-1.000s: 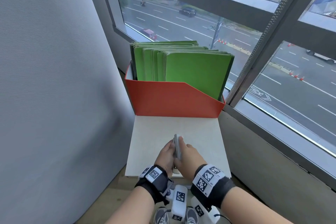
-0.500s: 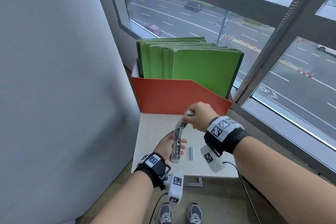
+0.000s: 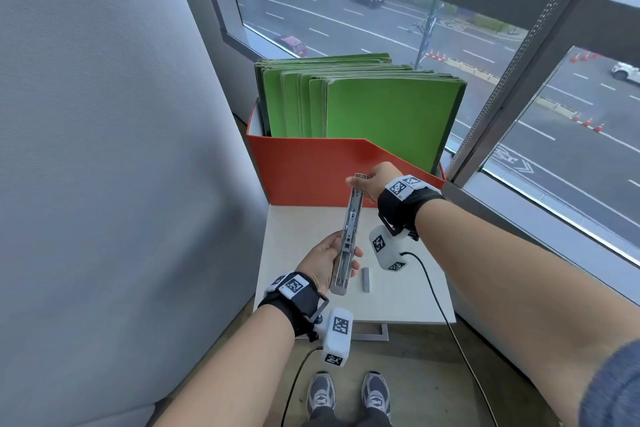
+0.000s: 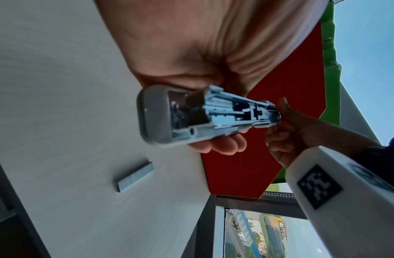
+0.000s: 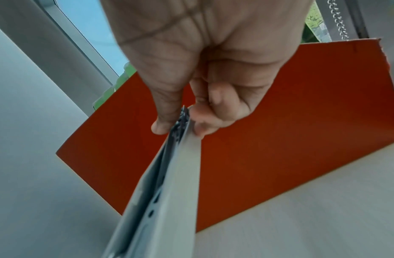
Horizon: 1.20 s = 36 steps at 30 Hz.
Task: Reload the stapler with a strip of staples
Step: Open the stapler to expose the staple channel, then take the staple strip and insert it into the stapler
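A grey stapler (image 3: pixel 349 236) is swung fully open into one long line above the small table (image 3: pixel 408 298). My left hand (image 3: pixel 323 262) grips its near half, fingers curled under the body (image 4: pixel 165 115), with the metal staple channel (image 4: pixel 233 110) facing up. My right hand (image 3: pixel 375 180) pinches the far tip of the opened top arm (image 5: pixel 169 174) between thumb and fingers. A short strip of staples (image 3: pixel 366 279) lies loose on the table just right of my left hand; the left wrist view also shows the strip (image 4: pixel 134 176).
An orange file box (image 3: pixel 311 170) full of green folders (image 3: pixel 381 111) stands at the table's far edge, right behind my right hand. A grey partition (image 3: pixel 104 149) runs along the left and a window (image 3: pixel 554 114) along the right. Cables hang off the table front.
The stapler was closed and held low in both hands. My right hand has since swung the top arm up and away until it lies straight; the staple strip has come into view.
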Tool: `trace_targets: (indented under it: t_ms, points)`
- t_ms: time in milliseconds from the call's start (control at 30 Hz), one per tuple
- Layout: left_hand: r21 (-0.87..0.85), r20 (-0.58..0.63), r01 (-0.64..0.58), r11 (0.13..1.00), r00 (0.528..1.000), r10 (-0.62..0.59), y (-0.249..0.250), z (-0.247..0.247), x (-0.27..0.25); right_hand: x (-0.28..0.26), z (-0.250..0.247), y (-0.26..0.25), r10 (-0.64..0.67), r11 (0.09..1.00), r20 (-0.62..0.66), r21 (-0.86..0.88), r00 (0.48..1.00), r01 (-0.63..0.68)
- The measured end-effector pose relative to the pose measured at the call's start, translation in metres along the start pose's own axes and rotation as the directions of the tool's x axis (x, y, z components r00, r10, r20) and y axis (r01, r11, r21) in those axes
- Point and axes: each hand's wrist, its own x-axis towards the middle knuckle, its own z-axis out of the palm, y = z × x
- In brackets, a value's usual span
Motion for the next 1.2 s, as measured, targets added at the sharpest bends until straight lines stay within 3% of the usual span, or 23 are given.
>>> trace_targets:
  t_ms: [167, 300, 500, 633, 900, 1067, 1200]
  points:
    - [-0.059, -0.018, 0.031, 0.998, 0.999, -0.032, 0.005, -0.005, -0.001, -0.005, 0.011, 0.007, -0.004, 0.997, 0.038, 0.075, 0.999, 0.001]
    - [-0.053, -0.044, 0.042, 0.998, 0.998, -0.044, 0.009, -0.008, 0.003, -0.018, 0.024, 0.040, -0.007, 0.992, 0.111, 0.123, 0.994, -0.007]
    - [-0.091, -0.130, -0.015, 0.996, 0.992, 0.003, -0.006, -0.007, 0.008, -0.035, 0.070, 0.092, 0.064, 0.955, 0.256, -0.297, 0.964, 0.016]
    - [-0.082, -0.183, -0.017, 0.996, 0.983, 0.002, -0.010, -0.010, 0.010, -0.046, 0.096, 0.116, 0.069, 0.927, 0.284, -0.373, 0.956, 0.044]
    - [-0.085, -0.202, -0.045, 0.995, 0.979, 0.027, -0.008, -0.016, 0.010, -0.049, 0.106, 0.125, 0.008, 0.982, 0.201, -0.186, 0.980, 0.030]
    - [-0.099, -0.203, -0.039, 0.994, 0.979, 0.019, -0.007, -0.011, 0.008, -0.048, 0.082, 0.109, -0.049, 0.996, 0.101, 0.074, 0.994, 0.042]
    - [-0.108, -0.193, -0.010, 0.994, 0.981, -0.011, -0.002, -0.006, 0.007, -0.052, 0.047, 0.073, -0.183, 0.898, 0.048, 0.414, 0.982, 0.147]
